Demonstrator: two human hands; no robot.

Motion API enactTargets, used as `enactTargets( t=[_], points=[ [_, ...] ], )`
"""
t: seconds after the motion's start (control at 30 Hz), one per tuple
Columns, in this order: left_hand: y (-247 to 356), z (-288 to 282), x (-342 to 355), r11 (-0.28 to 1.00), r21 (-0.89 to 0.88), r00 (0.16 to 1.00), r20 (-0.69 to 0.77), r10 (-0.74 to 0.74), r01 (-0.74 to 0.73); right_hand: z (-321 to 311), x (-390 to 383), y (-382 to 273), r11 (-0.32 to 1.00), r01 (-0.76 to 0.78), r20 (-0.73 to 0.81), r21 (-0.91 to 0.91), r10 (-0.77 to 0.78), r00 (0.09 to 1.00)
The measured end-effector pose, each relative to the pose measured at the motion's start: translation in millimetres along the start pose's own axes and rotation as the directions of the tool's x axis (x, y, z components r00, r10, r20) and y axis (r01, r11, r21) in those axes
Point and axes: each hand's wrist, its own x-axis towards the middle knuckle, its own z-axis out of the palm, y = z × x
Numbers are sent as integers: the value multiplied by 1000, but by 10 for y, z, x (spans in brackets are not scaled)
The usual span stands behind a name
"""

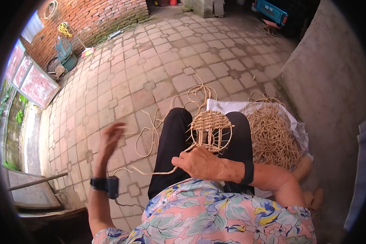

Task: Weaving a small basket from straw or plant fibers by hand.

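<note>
A round, partly woven straw-rope piece point(210, 122) rests between my knees. Its far part is densely woven; the nearer part shows open gaps between bare ribs within a hoop. My right hand point(201, 163) is closed at its near rim, thumb pointing left, with the fingertips hidden beneath. From beside that thumb a twisted straw cord point(160, 173) trails left across my thigh. Raised off to the left, my left hand point(111, 140) is smeared by motion. A thin strand shows by its fingertips, but whether it is held is unclear.
A big heap of straw cord point(272, 134) lies on a white sack point(227, 106) right of my knees. Loose loops of cord point(147, 129) spread over the paving point(150, 69) ahead. A concrete wall point(329, 81) rises at the right. A green bucket point(70, 62) stands far left.
</note>
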Motion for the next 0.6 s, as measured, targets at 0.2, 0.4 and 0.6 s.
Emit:
enactTargets(
  t=[0.2, 0.4, 0.6],
  points=[
    [1280, 1138, 56, 834, -101, 661, 562, 498, -542, -37, 32, 9, 998, -1, 233, -64, 16, 972],
    [1133, 1307, 167, 782, -92, 584, 614, 532, -616, 34, -5, 2, 996, 30, 286, -85, -5, 958],
    [1200, 1367, 126, 764, -16, 561, 669, 488, -645, -22, -12, -44, 996, -39, 363, -74, 64, 930]
  ],
)
